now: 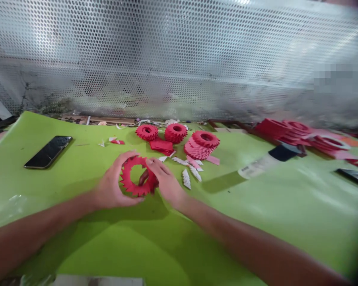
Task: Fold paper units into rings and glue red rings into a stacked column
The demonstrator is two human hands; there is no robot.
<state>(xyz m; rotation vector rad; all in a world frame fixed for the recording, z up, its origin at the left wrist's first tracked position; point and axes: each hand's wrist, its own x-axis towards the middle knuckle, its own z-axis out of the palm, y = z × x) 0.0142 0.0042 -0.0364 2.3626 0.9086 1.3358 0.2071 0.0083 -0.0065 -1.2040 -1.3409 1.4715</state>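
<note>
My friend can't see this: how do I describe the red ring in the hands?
Find the green table under the metal screen full of holes. In front of the other red paper rings, a thin spiky ring sits between the left hand and right hand. It alone is being held.

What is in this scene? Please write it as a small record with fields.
Held item: red folded-paper ring, toothed outer edge
Left hand: holds the ring's left side
Right hand: holds the ring's right side
Nearby: white and pink folded paper pieces; stacked red paper rings; red paper sheets
Surface: green table cover
Also present: black smartphone; more red rings at right; perforated metal sheet behind
</note>
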